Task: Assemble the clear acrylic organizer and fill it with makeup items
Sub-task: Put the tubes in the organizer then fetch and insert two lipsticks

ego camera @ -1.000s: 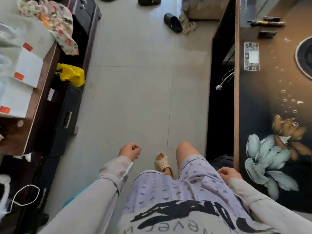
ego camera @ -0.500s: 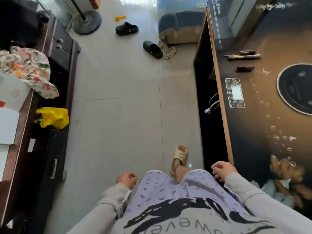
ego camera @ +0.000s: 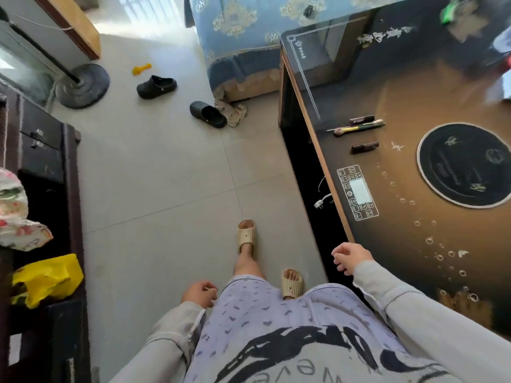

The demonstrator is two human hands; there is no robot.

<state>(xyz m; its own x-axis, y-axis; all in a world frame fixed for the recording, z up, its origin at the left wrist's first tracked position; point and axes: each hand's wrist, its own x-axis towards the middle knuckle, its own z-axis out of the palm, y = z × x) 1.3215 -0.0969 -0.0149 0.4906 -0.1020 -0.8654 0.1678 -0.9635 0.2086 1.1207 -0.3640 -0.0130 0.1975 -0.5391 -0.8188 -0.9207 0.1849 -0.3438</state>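
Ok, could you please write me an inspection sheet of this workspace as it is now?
Surface: dark glossy table with a round hob and a printed control panel.
Job's things: makeup brush and two dark tubes lie on the table; acrylic organizer, nothing seen.
Clutter: yellow bag and flowered cloth at the dark cabinet on the left.
Grippers: left hand and right hand loosely curled, holding nothing.
Cables: white plug hangs below the table edge.
Surroundings: tiled floor, two black clogs, fan base, blue-covered sofa.
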